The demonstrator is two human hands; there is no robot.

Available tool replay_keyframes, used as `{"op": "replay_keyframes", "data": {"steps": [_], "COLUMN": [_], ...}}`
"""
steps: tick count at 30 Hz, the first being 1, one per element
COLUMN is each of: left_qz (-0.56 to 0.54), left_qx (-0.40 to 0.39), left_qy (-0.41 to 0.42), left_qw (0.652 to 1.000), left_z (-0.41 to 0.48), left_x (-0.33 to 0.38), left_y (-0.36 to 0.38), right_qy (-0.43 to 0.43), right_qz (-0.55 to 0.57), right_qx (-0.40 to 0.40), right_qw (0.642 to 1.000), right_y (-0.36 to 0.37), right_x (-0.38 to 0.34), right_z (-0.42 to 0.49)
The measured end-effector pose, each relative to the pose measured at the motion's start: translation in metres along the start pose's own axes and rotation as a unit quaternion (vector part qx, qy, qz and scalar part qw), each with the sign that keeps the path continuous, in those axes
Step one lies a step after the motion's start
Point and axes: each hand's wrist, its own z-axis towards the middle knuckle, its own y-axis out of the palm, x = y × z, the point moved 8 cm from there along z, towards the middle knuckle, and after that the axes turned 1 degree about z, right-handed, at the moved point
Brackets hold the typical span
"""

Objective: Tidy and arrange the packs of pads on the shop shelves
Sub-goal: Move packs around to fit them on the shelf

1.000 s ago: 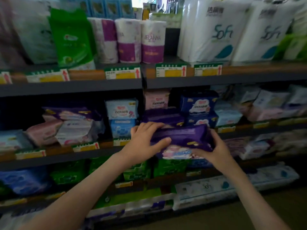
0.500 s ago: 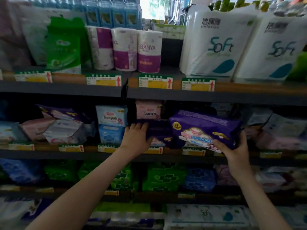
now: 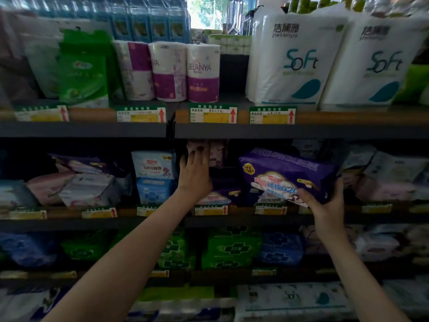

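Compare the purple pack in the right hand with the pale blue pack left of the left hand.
Colour: the purple pack is deep purple, the pale blue pack light blue and white. State: the right hand grips the purple pack's lower edge; the pale blue pack sits untouched on a darker blue pack. Pose: the purple pack tilts; the pale blue pack stands level. Both show printed fronts.

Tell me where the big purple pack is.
Head view, right of centre: the right hand grips the big purple pack, tilted, just right of the left hand.
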Motion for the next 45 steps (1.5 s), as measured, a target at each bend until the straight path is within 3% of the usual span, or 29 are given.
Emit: {"op": "replay_keyframes", "data": {"steps": [6, 12, 17, 23, 33, 37, 41, 45], "left_qz": [0.023, 0.028, 0.09, 0.141, 0.147, 0.047, -0.085, -0.16], "left_qx": [-0.025, 0.029, 0.133, 0.069, 0.07, 0.158, 0.305, 0.336], "left_qy": [-0.028, 0.027, 0.061, 0.07, 0.09, 0.115, 0.117, 0.092], "left_qw": [0.999, 0.999, 0.985, 0.985, 0.983, 0.98, 0.941, 0.923], "left_z": [0.002, -0.016, -0.029, -0.019, -0.01, -0.037, -0.104, -0.134], "left_x": [0.002, 0.009, 0.003, -0.002, 0.0, -0.017, -0.053, -0.101], "left_y": [-0.005, -0.006, -0.015, -0.011, -0.017, -0.035, -0.064, -0.073], "right_qy": [-0.024, -0.027, -0.037, -0.039, -0.039, -0.031, -0.019, -0.005], "right_qz": [0.01, 0.012, 0.017, 0.009, 0.034, 0.035, 0.043, 0.039], "right_qx": [0.038, 0.051, 0.066, 0.082, 0.105, 0.099, 0.079, 0.038], "right_qw": [0.999, 0.998, 0.997, 0.996, 0.993, 0.994, 0.996, 0.999], "right_y": [-0.003, -0.001, 0.0, -0.005, 0.0, 0.001, 0.013, 0.043], "right_x": [-0.002, 0.004, 0.003, 0.002, -0.006, -0.002, 0.002, 0.004], "right_z": [-0.007, -0.008, -0.011, -0.018, -0.025, -0.029, -0.032, -0.033]}}
